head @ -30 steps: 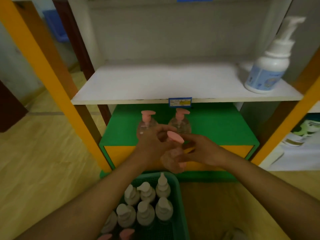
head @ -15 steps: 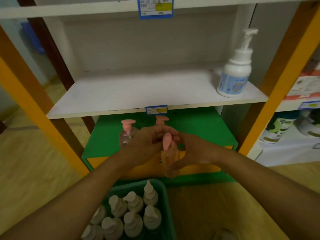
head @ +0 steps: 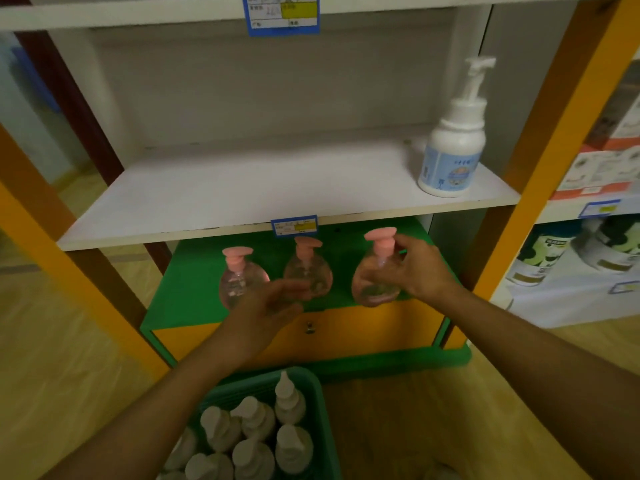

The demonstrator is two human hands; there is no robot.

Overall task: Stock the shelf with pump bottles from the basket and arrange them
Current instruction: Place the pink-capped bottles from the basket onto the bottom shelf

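Observation:
Three clear round pump bottles with pink pumps stand in a row on the green bottom shelf point(head: 194, 299). My right hand point(head: 419, 268) grips the rightmost bottle point(head: 375, 271) at its side and neck. The left bottle point(head: 239, 277) and the middle bottle point(head: 307, 268) stand free. My left hand point(head: 270, 306) hovers in front of these two with relaxed fingers and holds nothing. The green basket point(head: 320, 403) below holds several white pump bottles point(head: 254, 434).
A white shelf board point(head: 242, 188) above carries one large white foam pump bottle point(head: 453, 147) at its right end. Orange posts point(head: 557, 140) frame the unit. A neighbouring shelf at right holds boxed goods point(head: 595, 168). The floor is wooden.
The pink-pump bottle held in both hands has moved right onto the green shelf beside the other two. My left hand has let go of it and drawn back.

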